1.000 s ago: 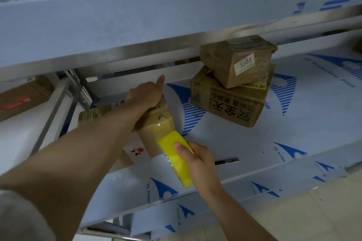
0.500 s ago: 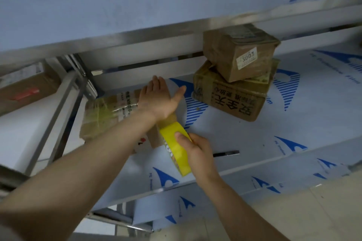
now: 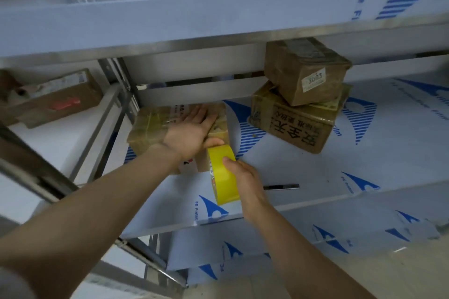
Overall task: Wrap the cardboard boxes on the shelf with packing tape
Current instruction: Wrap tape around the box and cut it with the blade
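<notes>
A stockroom: metal shelving (image 3: 218, 43) (film-wrapped) holding taped parcels (image 3: 303, 75)

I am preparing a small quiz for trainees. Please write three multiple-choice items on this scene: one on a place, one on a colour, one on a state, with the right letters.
1. Where does the small labelled box stand? A. on the floor B. on the larger printed box C. inside a drawer
2. What colour is the tape roll? A. yellow B. red C. black
3. How is the left hand? A. curled round a pen B. hanging in the air C. flat on a taped box
Answers: 1 B, it sits on top of the printed box; 2 A, the roll gripped by the right hand is yellow; 3 C, its fingers lie straight on it.
</notes>
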The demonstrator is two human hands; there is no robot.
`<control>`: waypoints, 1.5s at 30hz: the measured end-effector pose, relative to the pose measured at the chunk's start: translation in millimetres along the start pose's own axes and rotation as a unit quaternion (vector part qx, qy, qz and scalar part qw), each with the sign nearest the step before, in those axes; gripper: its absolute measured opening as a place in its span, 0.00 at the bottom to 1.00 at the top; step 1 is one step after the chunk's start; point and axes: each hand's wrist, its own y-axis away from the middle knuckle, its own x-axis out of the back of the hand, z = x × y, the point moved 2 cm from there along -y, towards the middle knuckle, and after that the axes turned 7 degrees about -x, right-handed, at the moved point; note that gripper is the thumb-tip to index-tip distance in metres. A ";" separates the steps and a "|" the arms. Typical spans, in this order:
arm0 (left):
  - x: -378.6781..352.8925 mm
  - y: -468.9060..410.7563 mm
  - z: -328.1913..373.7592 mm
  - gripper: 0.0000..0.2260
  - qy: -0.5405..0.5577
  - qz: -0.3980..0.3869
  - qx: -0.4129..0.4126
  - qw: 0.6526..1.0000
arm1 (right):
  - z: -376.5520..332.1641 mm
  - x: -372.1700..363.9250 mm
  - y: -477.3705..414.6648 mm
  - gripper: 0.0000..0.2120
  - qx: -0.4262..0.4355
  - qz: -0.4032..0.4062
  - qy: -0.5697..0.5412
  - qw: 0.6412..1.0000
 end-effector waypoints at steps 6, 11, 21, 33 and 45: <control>6.5 43.4 30.4 0.18 0.273 0.239 0.224 0.905 | -3.1 -2.2 -3.1 0.20 -0.068 0.004 -0.014 0.998; -3.6 61.7 57.8 0.10 0.743 0.058 0.369 0.555 | -6.2 -6.0 1.9 0.20 -0.045 -0.031 0.053 0.997; -1.0 33.7 57.9 0.02 0.791 0.018 0.364 0.492 | -8.8 87.7 -15.7 0.21 0.075 0.056 0.525 0.846; -3.7 32.9 48.8 0.06 0.774 0.036 0.362 0.519 | -41.1 84.8 -17.7 0.05 0.187 0.132 0.430 0.873; -15.0 30.2 51.7 0.17 0.789 0.096 0.356 0.490 | -98.4 -12.1 -72.2 0.26 0.233 -0.073 0.608 0.756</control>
